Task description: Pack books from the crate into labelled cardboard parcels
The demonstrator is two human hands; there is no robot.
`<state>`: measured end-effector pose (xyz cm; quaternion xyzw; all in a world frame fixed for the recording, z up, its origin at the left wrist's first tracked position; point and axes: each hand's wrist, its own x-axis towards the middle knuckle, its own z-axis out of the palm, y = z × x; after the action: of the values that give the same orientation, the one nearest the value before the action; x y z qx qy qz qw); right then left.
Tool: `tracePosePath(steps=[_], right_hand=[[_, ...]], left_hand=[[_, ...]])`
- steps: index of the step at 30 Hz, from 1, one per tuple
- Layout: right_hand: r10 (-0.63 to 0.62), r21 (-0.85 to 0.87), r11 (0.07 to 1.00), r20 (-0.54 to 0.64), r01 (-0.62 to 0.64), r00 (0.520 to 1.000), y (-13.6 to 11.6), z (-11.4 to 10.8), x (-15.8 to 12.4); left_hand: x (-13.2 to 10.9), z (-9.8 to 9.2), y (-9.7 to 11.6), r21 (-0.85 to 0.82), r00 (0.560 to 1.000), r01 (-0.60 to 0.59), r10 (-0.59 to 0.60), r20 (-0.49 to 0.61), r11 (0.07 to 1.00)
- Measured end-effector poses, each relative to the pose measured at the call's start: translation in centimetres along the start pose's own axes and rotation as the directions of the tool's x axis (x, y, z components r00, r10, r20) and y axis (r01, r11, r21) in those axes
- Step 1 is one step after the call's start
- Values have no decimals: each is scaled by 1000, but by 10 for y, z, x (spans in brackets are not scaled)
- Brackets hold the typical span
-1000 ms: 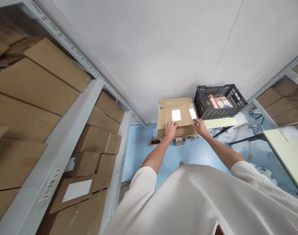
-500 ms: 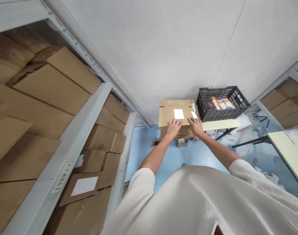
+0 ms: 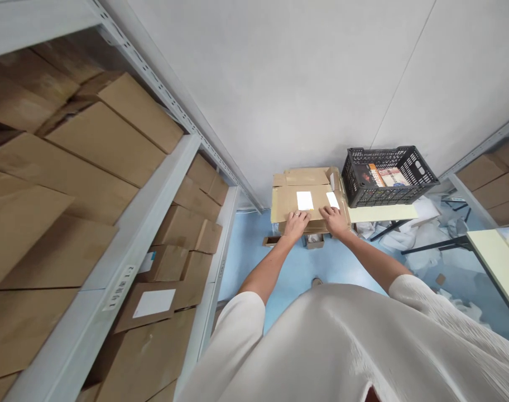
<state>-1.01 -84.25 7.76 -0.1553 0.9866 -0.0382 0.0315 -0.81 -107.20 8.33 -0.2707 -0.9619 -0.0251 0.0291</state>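
- The right hand (image 3: 335, 221) was at the near right corner of the flattened cardboard (image 3: 284, 202) one second ago; it now rests further in, at 3 o'clock from the left hand (image 3: 296, 224) and just beside it; more brown board shows along the 3 o'clock side than before.
- The cardboard lies flat near the wall (image 3: 305, 78), at 12 o'clock from both hands, further layers showing under its near edge.
- Fingers of both hands are bent and touch that near edge; the thumbs are hard to make out, so I cannot tell whether either hand grips.
- One black crate (image 3: 388, 196) stands between 2 and 3 o'clock from the cardboard, with at least two printed items (image 3: 393, 177) inside; two small open boxes (image 3: 315, 244) sit on the floor (image 3: 250, 259), at 6 and 7 o'clock from it; two pale yellow tabletops (image 3: 405, 212) show towards 3 and 4 o'clock.
- Two white labels (image 3: 305, 200) are plain on the cardboard, their print too small to read; the shelf tag (image 3: 119, 287), at 8 o'clock, reads "1号货架 1-2"; the printed items' lettering is illegible.
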Motion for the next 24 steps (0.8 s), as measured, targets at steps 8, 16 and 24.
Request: tracePosePath(steps=[8,16,24], right_hand=[[9,-38,999,117,-4,993,2,17,-6],[21,-33,999,159,-16,987,2,36,-12],[-1,-14,1000,144,3,990,-6,49,-12]], left_hand=[[-1,21,15,-62,1000,10,-8,30,998],[-5,45,17,-75,999,-14,18,50,997],[-17,50,8,-134,998,34,-28,49,990]])
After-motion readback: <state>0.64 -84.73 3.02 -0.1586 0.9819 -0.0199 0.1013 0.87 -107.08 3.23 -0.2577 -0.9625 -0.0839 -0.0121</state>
